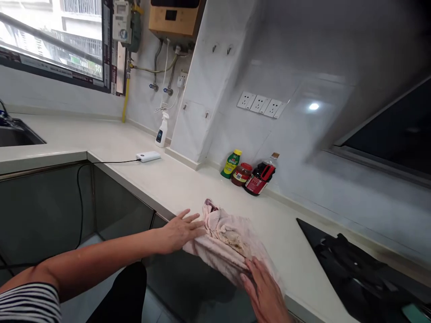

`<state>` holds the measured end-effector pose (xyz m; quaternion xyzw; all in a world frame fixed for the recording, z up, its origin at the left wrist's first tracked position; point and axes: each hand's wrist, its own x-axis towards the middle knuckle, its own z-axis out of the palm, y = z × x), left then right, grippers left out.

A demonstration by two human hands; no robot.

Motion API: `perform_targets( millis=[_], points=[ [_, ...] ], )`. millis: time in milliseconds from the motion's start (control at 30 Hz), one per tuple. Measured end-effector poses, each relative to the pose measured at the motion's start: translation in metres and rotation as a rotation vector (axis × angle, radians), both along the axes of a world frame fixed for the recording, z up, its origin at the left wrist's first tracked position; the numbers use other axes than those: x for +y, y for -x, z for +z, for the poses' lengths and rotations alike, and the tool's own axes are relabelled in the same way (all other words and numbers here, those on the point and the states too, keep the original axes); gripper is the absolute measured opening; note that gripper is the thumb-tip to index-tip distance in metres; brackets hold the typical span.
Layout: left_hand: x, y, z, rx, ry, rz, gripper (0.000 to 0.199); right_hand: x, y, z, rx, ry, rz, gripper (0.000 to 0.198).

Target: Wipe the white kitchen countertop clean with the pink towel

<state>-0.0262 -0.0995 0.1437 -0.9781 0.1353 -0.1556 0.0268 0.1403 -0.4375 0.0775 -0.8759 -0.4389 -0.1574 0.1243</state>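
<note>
A crumpled pale pink cloth (232,235) lies over the counter's front edge, part of it hanging down. Brownish-yellow stains mark its middle, and a dark reddish bit shows at its far left corner. My left hand (178,231) is open, its fingers spread and the tips touching the cloth's left side. At the near right end of the cloth, my right hand (264,287) rests with fingers stretched out and thumb apart. Neither hand grips the fabric.
A black gas stove (357,273) sits to the right on the white counter (188,186). Against the wall stand a green bottle (231,164), a red-lidded jar (241,175) and a dark sauce bottle (258,178). Farther left are a spray bottle (162,131), a cabled white device (148,156) and a sink (22,133).
</note>
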Motion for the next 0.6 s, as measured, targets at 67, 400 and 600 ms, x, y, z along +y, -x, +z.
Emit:
perform_targets(
  millis=[67, 400, 600],
  points=[
    [0.0, 0.002, 0.01, -0.014, 0.034, 0.051, 0.051, 0.009, 0.001, 0.024, 0.064, 0.063, -0.032, 0.057],
    [-0.065, -0.054, 0.003, 0.05, 0.284, 0.111, 0.077, 0.085, -0.069, 0.049, 0.367, 0.103, 0.123, 0.068],
    [-0.035, -0.143, 0.024, 0.34, 0.317, 0.22, 0.084, 0.077, -0.146, 0.047, 0.386, 0.132, -0.24, 0.073]
  ],
)
